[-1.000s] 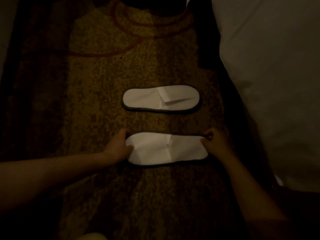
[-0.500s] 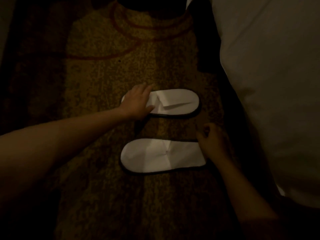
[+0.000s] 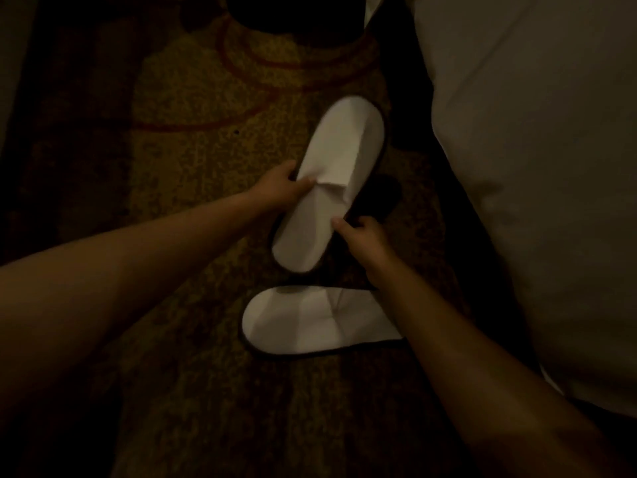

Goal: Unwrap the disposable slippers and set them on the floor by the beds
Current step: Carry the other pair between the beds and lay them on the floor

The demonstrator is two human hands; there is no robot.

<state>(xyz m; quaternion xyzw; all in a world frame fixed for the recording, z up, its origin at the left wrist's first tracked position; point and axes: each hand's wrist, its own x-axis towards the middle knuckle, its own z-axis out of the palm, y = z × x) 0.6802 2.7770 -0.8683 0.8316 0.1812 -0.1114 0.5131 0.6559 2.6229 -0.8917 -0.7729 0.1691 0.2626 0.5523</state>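
Note:
Two flat white disposable slippers with dark edging are in the head view. The far slipper (image 3: 336, 174) is lifted off the carpet and turned diagonally, toe end toward the upper right. My left hand (image 3: 281, 186) pinches its left edge at the folded upper. My right hand (image 3: 362, 236) grips its right edge nearer the heel. The near slipper (image 3: 310, 320) lies flat on the carpet, lengthwise left to right, its right end hidden under my right forearm.
A white bed cover (image 3: 534, 167) hangs down along the right side. The floor is a dim brown-gold patterned carpet (image 3: 179, 132) with red curved lines. A dark object (image 3: 293, 12) sits at the top centre. The room is dark.
Both hands left the near slipper. The left hand reached the far slipper, the right joined it, and the far slipper is now lifted and rotated from sideways to diagonal.

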